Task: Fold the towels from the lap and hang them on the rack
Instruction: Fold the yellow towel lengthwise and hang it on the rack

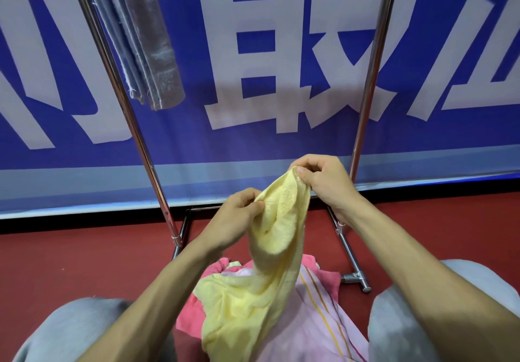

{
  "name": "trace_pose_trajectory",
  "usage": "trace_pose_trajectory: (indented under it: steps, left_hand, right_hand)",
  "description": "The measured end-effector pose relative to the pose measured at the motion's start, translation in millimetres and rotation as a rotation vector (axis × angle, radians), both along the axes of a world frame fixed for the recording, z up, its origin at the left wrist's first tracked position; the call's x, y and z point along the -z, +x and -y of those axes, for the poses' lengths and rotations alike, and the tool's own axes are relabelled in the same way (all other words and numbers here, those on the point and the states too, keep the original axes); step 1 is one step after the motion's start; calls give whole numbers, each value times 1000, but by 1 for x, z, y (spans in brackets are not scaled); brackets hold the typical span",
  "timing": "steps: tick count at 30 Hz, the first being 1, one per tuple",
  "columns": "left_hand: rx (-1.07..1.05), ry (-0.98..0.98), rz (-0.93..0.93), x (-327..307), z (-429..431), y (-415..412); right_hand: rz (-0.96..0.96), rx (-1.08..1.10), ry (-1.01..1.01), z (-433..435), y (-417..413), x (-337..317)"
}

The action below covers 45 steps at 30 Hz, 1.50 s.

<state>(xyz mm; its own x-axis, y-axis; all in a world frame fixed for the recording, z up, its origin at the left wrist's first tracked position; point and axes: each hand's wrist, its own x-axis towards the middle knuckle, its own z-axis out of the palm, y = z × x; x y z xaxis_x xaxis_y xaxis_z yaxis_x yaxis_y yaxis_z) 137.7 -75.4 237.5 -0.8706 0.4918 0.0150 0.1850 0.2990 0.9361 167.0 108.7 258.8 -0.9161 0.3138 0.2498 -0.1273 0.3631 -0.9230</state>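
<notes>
A pale yellow towel [270,263] is lifted from my lap, bunched and hanging down. My left hand [236,218] pinches its upper edge on the left. Slightly higher, my right hand [323,178] pinches the top edge on the right. Under it on my lap lie a light pink striped towel [315,322] and a darker pink towel [194,314]. The metal rack stands in front, with its left pole [123,102] and right pole [371,80] rising out of view. Grey folded towels [146,43] hang near the left pole; the bar that holds them is out of view.
A blue banner [281,142] with large white characters stands right behind the rack. The floor [70,260] is dark red. The rack's feet [354,274] rest on it near my knees, which are in grey trousers [394,319].
</notes>
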Motion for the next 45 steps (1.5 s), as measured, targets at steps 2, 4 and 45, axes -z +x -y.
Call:
trace_pose_trajectory:
  steps: [2, 4, 45]
  left_hand:
    - [-25, 17, 73, 0, -3, 1]
    - [-27, 67, 140, -3, -5, 3]
    - [-360, -236, -417, -27, 47, -22]
  right_hand:
    - [30, 33, 16, -3, -2, 4]
    - [53, 48, 23, -3, -3, 6]
    - [2, 177, 464, -24, -1, 2]
